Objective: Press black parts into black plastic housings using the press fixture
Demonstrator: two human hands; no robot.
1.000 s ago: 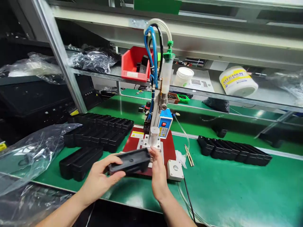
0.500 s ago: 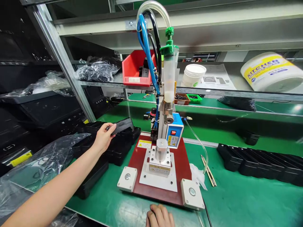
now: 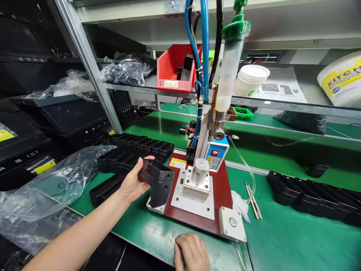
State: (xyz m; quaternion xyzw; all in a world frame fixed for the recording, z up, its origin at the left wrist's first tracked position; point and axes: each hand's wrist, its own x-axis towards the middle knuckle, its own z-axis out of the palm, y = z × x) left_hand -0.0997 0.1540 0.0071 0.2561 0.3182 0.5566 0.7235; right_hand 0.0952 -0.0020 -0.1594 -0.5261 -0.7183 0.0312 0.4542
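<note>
Since the preceding frame, the left hand (image 3: 135, 184) has moved from above the black housings at left toward the press, bringing one black housing (image 3: 159, 178) with it. Its fingers and thumb pinch this housing near one end, the other end slanting toward the machine, with small holes visible in its end face. The held housing appears in front of the red-brown baseplate (image 3: 224, 184), partly covering the left button box (image 3: 157, 207); whether they touch cannot be told. At the table's (image 3: 282, 248) near edge, the right hand (image 3: 193, 252) lies with fingers side by side and curled, their tips and palm hidden, so their closure cannot be told. On the baseplate stands a metal fixture (image 3: 201, 171); a row of housings (image 3: 307, 199) lies at right.
</note>
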